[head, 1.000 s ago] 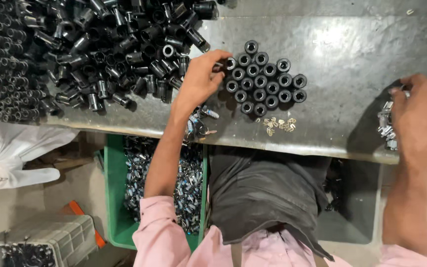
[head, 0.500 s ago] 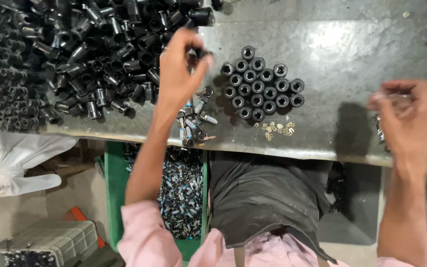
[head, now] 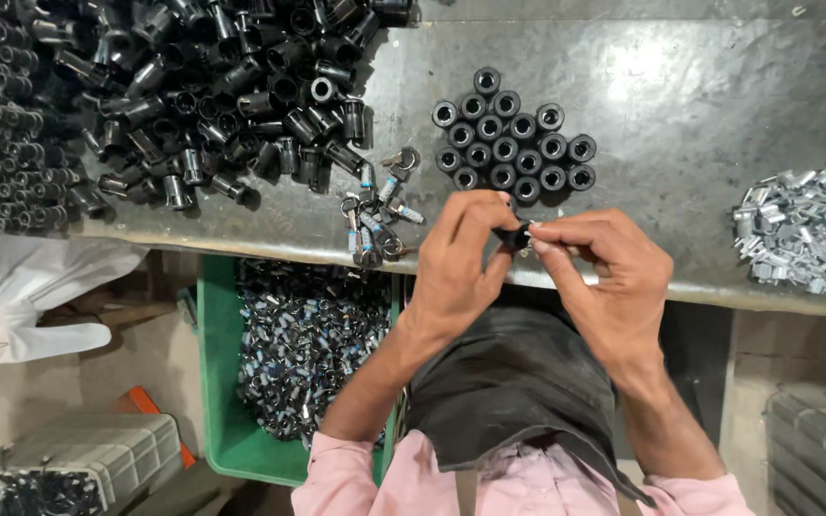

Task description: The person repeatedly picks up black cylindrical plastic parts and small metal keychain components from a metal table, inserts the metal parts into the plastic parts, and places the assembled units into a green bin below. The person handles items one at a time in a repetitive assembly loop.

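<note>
My left hand [head: 459, 258] and my right hand [head: 609, 272] meet over the table's front edge, both pinching one small black sleeve [head: 516, 235] between their fingertips. Just beyond them stands a tight cluster of upright black sleeves [head: 513, 134] on the grey metal table [head: 719, 105]. A big loose heap of black sleeves [head: 212, 86] fills the table's far left. Small silver metal clips [head: 810, 229] lie piled at the right edge. A few finished silver-and-blue pieces [head: 375, 210] lie left of my left hand.
Under the table edge a green crate [head: 217, 401] holds many assembled pieces. White plastic bag [head: 21, 296] at left, a grey crate [head: 78, 468] at lower left, another grey crate [head: 819, 449] at lower right. A dark cloth covers my lap.
My left hand left the black heap and came back to the table's front edge. My right hand came in from the clip pile at right. Both now grip one black sleeve together.
</note>
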